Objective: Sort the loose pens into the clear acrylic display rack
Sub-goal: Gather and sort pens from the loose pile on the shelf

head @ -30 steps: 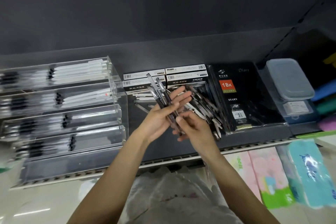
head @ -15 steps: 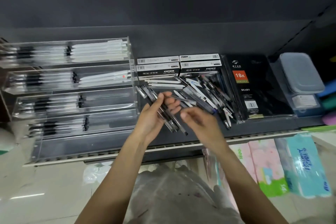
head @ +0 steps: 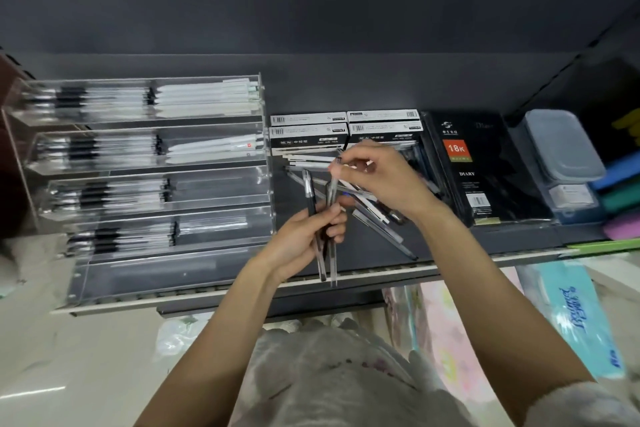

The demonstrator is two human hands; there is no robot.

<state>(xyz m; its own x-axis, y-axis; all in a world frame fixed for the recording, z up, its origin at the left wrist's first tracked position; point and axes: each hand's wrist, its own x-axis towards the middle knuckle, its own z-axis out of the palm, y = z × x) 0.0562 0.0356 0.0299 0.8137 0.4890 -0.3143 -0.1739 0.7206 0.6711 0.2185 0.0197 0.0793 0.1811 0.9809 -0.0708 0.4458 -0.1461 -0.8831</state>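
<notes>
Bare shelf (head: 450,246) lies along the near edge, right of the loose pens (head: 377,218). The acrylic rack (head: 266,184) walls the left; pen boxes (head: 308,135) and a diary (head: 485,166) block far and right.

On the black notebook (head: 485,166) in front of me I can read "18K" in white on an orange-red label, and the word "DIARY" below it. The white pen boxes (head: 346,130) carry barcodes and small print, too blurred to read.
</notes>
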